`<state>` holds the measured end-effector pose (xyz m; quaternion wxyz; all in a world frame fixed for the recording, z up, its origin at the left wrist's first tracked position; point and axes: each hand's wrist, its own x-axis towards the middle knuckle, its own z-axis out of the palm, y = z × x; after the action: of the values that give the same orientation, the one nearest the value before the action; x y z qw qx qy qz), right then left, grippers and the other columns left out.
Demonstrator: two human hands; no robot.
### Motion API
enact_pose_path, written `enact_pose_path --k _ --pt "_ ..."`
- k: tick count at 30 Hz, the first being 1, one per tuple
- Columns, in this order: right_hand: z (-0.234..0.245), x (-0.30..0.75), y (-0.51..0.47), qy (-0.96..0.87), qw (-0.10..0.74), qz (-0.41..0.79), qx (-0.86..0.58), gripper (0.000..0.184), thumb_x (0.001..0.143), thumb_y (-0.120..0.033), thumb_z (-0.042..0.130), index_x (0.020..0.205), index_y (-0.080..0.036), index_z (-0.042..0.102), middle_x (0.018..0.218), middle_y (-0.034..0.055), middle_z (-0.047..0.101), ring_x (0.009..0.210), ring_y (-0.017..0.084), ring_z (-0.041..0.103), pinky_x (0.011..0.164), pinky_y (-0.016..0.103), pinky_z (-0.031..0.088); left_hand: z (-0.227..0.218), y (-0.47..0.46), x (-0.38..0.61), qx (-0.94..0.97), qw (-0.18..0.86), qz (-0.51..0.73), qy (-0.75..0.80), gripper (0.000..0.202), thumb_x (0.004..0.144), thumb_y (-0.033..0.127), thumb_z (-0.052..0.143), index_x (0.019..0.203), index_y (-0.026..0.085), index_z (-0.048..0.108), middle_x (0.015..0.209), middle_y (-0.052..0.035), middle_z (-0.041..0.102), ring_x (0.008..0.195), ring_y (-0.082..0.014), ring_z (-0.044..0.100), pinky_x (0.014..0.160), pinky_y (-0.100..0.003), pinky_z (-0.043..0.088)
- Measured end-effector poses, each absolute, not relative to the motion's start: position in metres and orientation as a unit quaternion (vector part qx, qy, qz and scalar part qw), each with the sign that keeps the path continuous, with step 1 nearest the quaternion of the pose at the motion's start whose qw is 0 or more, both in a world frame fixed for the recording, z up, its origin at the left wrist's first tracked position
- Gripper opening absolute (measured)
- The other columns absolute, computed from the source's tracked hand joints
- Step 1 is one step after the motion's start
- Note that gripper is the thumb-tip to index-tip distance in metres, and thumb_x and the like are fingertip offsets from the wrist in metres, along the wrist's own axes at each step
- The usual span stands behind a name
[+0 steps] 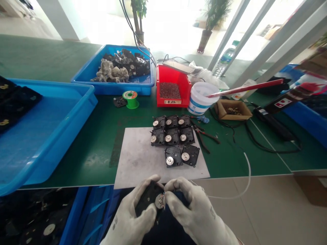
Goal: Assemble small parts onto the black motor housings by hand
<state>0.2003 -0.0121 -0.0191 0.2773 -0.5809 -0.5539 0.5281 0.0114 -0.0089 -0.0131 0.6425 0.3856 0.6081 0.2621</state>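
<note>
In a white glove, my left hand (139, 212) is closed round a black plastic housing (146, 199) in front of the table edge. A round silver metal disc (159, 201) sits at the housing's right side. My right hand (187, 204), also gloved, has thumb and fingers pinched together at the disc's right edge; what lies between them is too small to make out. Beyond both hands, several similar black housings with silver discs (173, 156) lie in rows on a white sheet (138, 156).
Pliers (204, 136) lie right of the housings. Behind stand a red bin (173, 102) of small brown pieces, a white bucket (200, 98), a small cardboard box (233, 114) and a green spool (131, 102). Blue trays (63, 112) stand at left. A white tube (249, 173) hangs over the edge.
</note>
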Motion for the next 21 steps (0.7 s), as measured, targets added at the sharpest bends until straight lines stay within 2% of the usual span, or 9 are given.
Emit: enact_pose_path --k 4,8,11,16,21 --pt "-0.0176 0.2009 -0.0127 -0.55 0.255 0.529 -0.594 0.016 0.099 -0.032 0.057 0.101 -0.021 0.068 0.087 -0.0028 0.069 0.077 0.01 0.065 0.071 0.021 0.047 -0.0127 -0.0087 0.0137 0.378 0.639 0.253 0.621 0.083 0.077 0.062 0.07 0.143 0.013 0.06 0.12 -0.0074 0.074 0.11 -0.0213 0.072 0.095 -0.023 0.059" --pt "-0.0172 0.2017 -0.0133 -0.543 0.245 0.534 -0.599 0.019 0.101 -0.036 0.055 0.101 -0.022 0.067 0.087 -0.0019 0.069 0.077 0.012 0.065 0.073 0.023 0.048 -0.0167 -0.009 0.0114 0.409 0.619 0.241 0.625 0.081 0.078 0.062 0.068 0.143 0.013 0.061 0.133 -0.0072 0.071 0.115 -0.0197 0.07 0.103 -0.022 0.056" --pt "-0.0154 0.2024 -0.0123 -0.55 0.239 0.533 -0.597 0.021 0.1 -0.037 0.054 0.101 -0.021 0.067 0.089 -0.0006 0.071 0.082 0.013 0.067 0.078 0.024 0.048 -0.0179 -0.0092 0.0114 0.417 0.609 0.252 0.626 0.077 0.079 0.061 0.067 0.14 0.014 0.063 0.134 -0.0055 0.072 0.122 -0.0183 0.069 0.106 -0.018 0.054" --pt "-0.0147 0.2029 -0.0115 -0.539 0.236 0.537 -0.605 0.023 0.1 -0.039 0.054 0.101 -0.02 0.068 0.084 -0.0005 0.068 0.074 0.013 0.063 0.07 0.025 0.046 -0.0158 -0.0088 0.0131 0.412 0.614 0.247 0.627 0.077 0.078 0.06 0.068 0.14 0.015 0.064 0.135 -0.0053 0.072 0.122 -0.018 0.069 0.101 -0.017 0.055" --pt "-0.0169 0.201 -0.0142 -0.539 0.261 0.529 -0.601 0.018 0.098 -0.034 0.057 0.098 -0.02 0.068 0.084 -0.0007 0.068 0.075 0.012 0.064 0.071 0.022 0.047 -0.0113 -0.0068 0.0133 0.406 0.619 0.231 0.631 0.08 0.077 0.06 0.067 0.142 0.013 0.062 0.136 -0.009 0.071 0.117 -0.0203 0.072 0.093 -0.018 0.058"
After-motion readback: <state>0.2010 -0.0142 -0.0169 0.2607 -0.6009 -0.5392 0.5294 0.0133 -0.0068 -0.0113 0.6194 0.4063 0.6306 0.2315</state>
